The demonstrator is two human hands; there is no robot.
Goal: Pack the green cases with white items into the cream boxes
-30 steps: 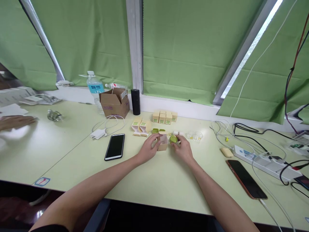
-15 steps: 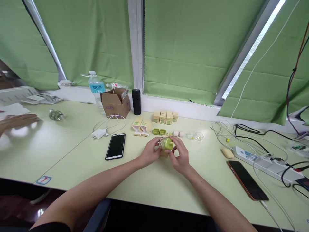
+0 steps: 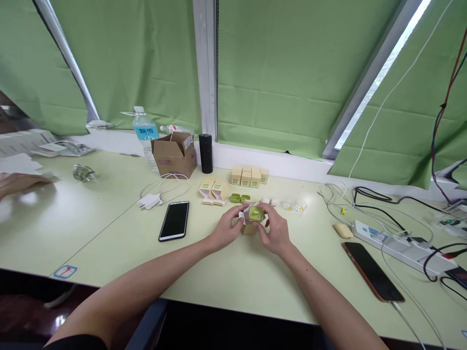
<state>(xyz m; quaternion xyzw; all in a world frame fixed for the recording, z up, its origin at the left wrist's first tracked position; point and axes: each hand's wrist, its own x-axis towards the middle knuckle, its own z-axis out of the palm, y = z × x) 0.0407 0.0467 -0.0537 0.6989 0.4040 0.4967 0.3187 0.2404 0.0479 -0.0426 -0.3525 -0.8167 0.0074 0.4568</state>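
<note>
Both my hands meet around a small tan cardboard box [image 3: 249,230] standing on the table. A small square green cup [image 3: 256,213] sits at its open top, its hollow side facing up. My left hand [image 3: 229,227] grips the box at a white-lined flap [image 3: 242,217] on its left side. Thumb and fingers of my right hand [image 3: 274,229] hold the green cup from the right. How deep the cup sits in the box I cannot tell. Just beyond are two more green cups [image 3: 235,198], white pieces [image 3: 266,201] and clear plastic parts [image 3: 294,205].
Behind stand several closed tan boxes [image 3: 246,176], with opened ones [image 3: 213,191] to their left. A phone [image 3: 174,221] lies left, another phone [image 3: 372,272] right beside a power strip [image 3: 404,248]. Another person's hand [image 3: 22,183] rests at far left.
The clear container with the green piece, earlier held sideways, no longer shows in that pose. A green cup now faces up at the box's opening, and a white flap shows.
</note>
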